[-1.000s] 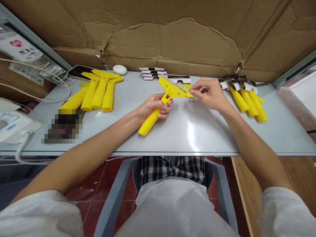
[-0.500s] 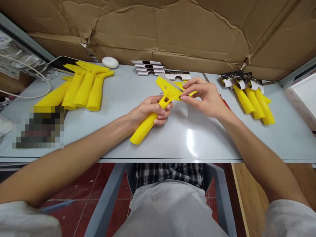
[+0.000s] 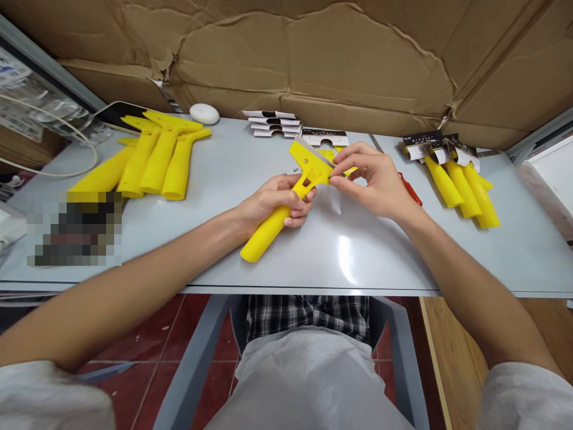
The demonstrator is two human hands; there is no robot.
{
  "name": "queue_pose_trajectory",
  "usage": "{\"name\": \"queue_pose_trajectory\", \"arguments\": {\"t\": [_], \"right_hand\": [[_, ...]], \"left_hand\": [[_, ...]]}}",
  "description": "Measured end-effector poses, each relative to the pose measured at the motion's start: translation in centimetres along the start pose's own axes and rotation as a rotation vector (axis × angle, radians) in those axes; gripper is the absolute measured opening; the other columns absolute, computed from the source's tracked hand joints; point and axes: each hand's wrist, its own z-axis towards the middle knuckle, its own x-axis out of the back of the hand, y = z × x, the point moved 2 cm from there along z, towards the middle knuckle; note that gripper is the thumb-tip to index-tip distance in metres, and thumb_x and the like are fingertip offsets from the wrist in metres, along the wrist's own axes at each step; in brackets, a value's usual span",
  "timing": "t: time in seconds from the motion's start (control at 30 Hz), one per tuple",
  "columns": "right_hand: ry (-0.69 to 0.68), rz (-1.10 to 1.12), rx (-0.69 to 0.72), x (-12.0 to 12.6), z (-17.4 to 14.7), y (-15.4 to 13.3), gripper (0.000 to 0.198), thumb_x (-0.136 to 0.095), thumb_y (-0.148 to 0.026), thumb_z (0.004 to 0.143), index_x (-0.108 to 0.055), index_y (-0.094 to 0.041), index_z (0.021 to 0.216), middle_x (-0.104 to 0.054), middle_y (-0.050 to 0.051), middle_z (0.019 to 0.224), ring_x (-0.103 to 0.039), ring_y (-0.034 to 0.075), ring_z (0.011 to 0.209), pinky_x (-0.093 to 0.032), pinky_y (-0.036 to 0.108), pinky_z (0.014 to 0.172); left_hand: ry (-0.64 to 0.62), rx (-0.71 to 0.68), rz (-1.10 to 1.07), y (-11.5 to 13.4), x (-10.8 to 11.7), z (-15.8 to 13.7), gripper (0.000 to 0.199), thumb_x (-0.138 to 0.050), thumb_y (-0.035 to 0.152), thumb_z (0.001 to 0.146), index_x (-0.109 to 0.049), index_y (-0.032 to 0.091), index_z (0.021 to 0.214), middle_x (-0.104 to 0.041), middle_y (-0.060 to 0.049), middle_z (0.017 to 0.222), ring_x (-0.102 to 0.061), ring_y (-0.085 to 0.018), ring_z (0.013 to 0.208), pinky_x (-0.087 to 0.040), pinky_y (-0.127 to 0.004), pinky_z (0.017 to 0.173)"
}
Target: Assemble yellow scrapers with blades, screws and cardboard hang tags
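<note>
A yellow scraper (image 3: 268, 230) is held at a slant over the table, its wide head pointing away from me. A thin metal blade (image 3: 316, 148) lies along the head's far edge. My left hand (image 3: 286, 200) is wrapped around the scraper's neck. At the head's right corner my right hand (image 3: 364, 179) pinches a small screw between thumb and forefinger; the fingertips mostly hide it. A hole shows near the head's other corner. Just beyond my left hand lie loose small screws (image 3: 295, 169). Another yellow piece behind the head is partly covered by my right hand.
Several yellow scraper handles (image 3: 154, 158) are grouped at left. Carded yellow scrapers (image 3: 463, 182) lie at right, near a red-handled tool (image 3: 410, 189). Folded cards (image 3: 274, 124) and a white oval object (image 3: 205, 113) sit at the back, against a cardboard wall (image 3: 286, 54).
The scraper and my left hand have shifted slightly right in the view. My right fingertips stay at the head's corner and now cover more of the screw.
</note>
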Motion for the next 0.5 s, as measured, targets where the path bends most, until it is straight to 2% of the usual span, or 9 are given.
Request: {"name": "queue_pose_trajectory", "arguments": {"t": [0.13,0.27,0.33,0.4,0.5], "right_hand": [[-0.001,-0.02,-0.005,-0.3,0.0,0.0,0.052,-0.081,-0.069,0.104,-0.088,-0.018,0.113,-0.075,0.013,0.135,-0.071,0.017,0.124,-0.065,0.028,0.095],[0.008,-0.057,0.003,-0.1,0.1,-0.8,0.065,-0.074,-0.081,0.107,-0.086,-0.018,0.115,-0.075,0.012,0.129,-0.071,0.015,0.117,-0.064,0.027,0.093],[0.053,-0.14,0.001,1.4,0.1,-1.1,0.07,-0.068,-0.086,0.109,-0.084,-0.018,0.116,-0.075,0.013,0.126,-0.07,0.016,0.114,-0.064,0.029,0.094],[0.094,-0.285,-0.03,3.8,-0.1,-1.1,0.069,-0.068,-0.086,0.11,-0.083,-0.019,0.115,-0.075,0.014,0.121,-0.069,0.019,0.114,-0.065,0.035,0.1],[0.057,-0.565,-0.203,8.3,-0.5,0.0,0.063,-0.082,-0.082,0.102,-0.08,-0.019,0.103,-0.07,0.016,0.103,-0.067,0.025,0.115,-0.064,0.044,0.109]], "left_hand": [[-0.008,0.011,0.0,0.1,-0.1,0.0,0.03,-0.088,0.008,0.06,-0.07,0.017,0.082,-0.061,0.001,0.082,-0.041,-0.004,0.054,-0.035,-0.018,0.041],[-0.009,0.024,-0.004,0.2,-0.2,-0.1,0.03,-0.088,0.007,0.06,-0.07,0.016,0.083,-0.06,0.002,0.082,-0.042,-0.004,0.054,-0.036,-0.018,0.041],[0.009,0.02,-0.021,0.3,-0.3,-0.2,0.033,-0.087,0.006,0.059,-0.068,0.016,0.084,-0.062,0.001,0.085,-0.043,-0.004,0.055,-0.036,-0.018,0.041],[0.05,0.013,-0.052,0.4,-0.3,-0.2,0.035,-0.085,0.004,0.059,-0.066,0.017,0.085,-0.064,0.002,0.087,-0.043,-0.004,0.056,-0.036,-0.016,0.041],[0.127,0.009,-0.112,0.5,-0.3,-0.2,0.039,-0.081,0.001,0.059,-0.062,0.018,0.088,-0.065,0.002,0.088,-0.045,-0.004,0.057,-0.036,-0.015,0.042]]}}
